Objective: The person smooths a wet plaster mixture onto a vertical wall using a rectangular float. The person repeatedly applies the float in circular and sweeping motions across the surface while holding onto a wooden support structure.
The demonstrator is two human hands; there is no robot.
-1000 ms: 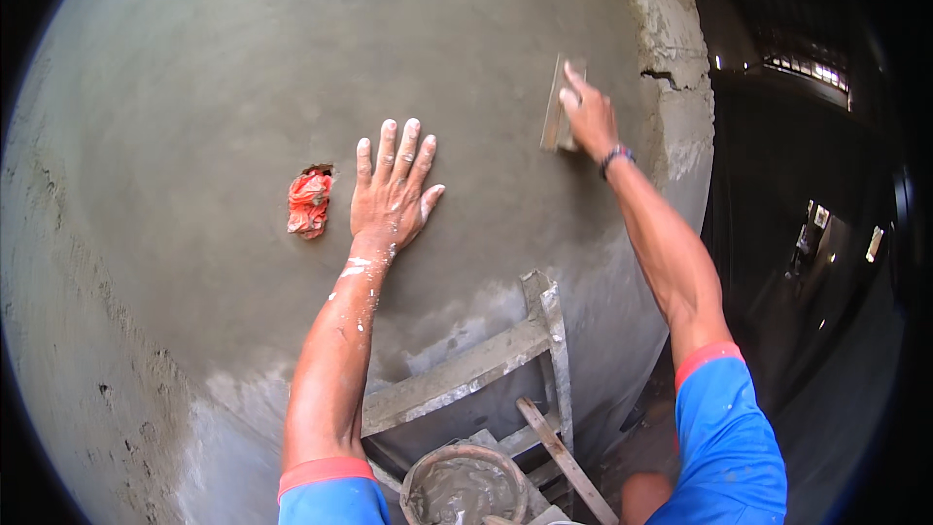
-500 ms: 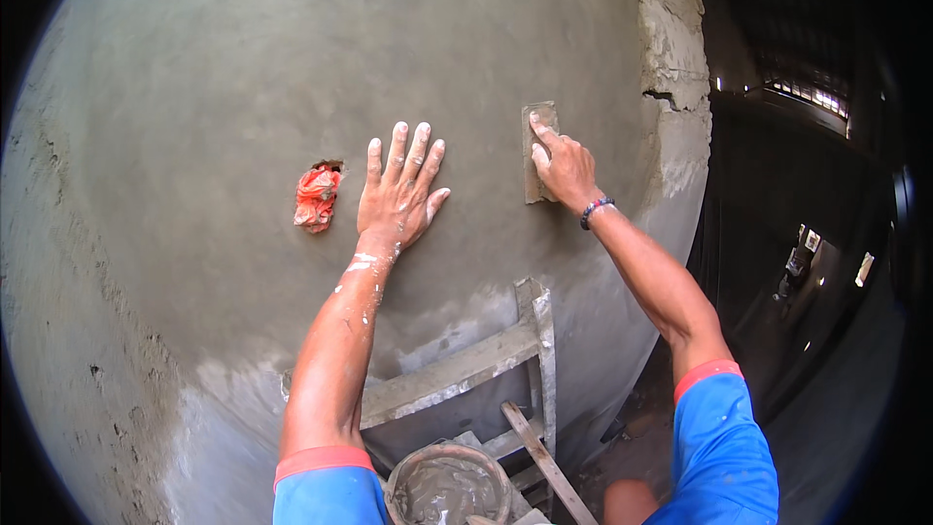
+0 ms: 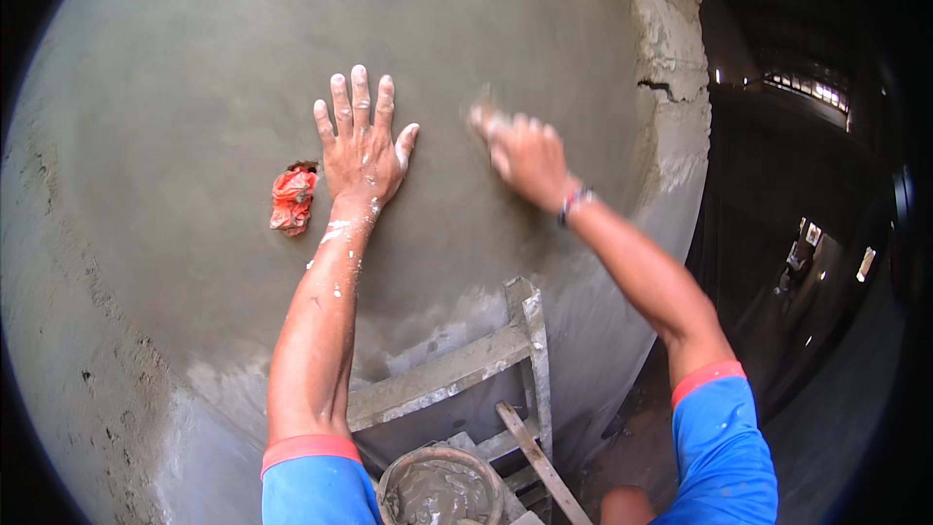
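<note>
My left hand (image 3: pixel 362 154) is open, its fingers spread against the grey plastered wall (image 3: pixel 233 49). Pale smears of plaster mark its skin and the forearm. Farther right, my right hand (image 3: pixel 533 157) grips a small plastering float (image 3: pixel 480 115), blurred by motion and mostly hidden by the fingers, against the wall. Just left of my left wrist, a crumpled orange plastic wad (image 3: pixel 293 199) sticks out of a hole in the plaster.
A round bucket (image 3: pixel 389 481) of wet mortar (image 3: pixel 442 494) stands below, beside a plaster-caked wooden frame (image 3: pixel 447 374). A loose wooden slat (image 3: pixel 544 465) leans there. The wall's rough, cracked edge (image 3: pixel 671 58) runs up the right, with a dark interior beyond.
My left hand has moved up and slightly left along the wall. My right hand has swept left with the float, which has turned from upright to tilted.
</note>
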